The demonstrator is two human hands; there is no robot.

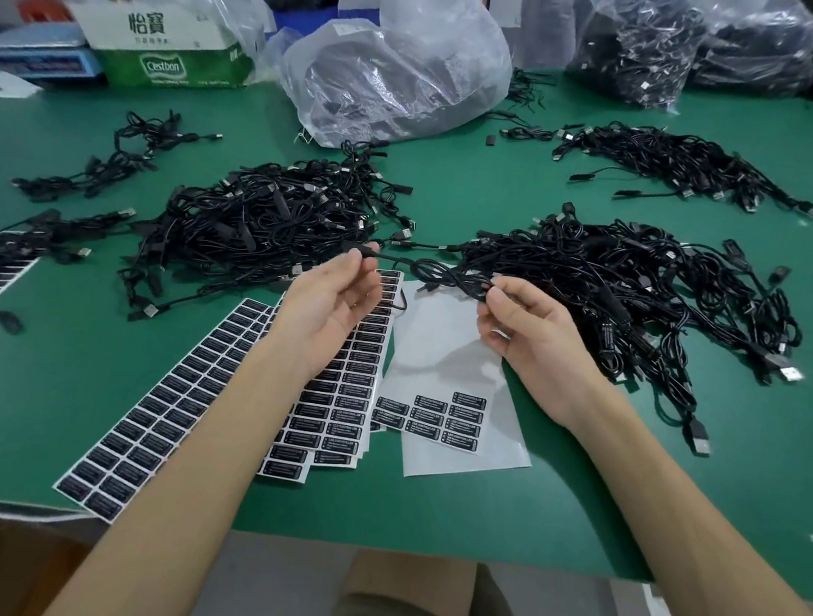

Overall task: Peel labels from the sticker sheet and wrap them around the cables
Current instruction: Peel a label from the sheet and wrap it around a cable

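Currently pinches 1 black cable (435, 276) by its end with left hand (333, 300) | pinches its looped part with right hand (529, 332) | holds it above mostly peeled sticker sheet (444, 356), few labels (433, 417) at near end | works over green table (424, 518) between 2 cable piles (263, 224)

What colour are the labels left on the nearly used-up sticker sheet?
Black with white print, on the white sticker sheet; head view, the only one.

One head-worn view, tilted forward and down across the table (424, 518). It's close, near edge low in frame.
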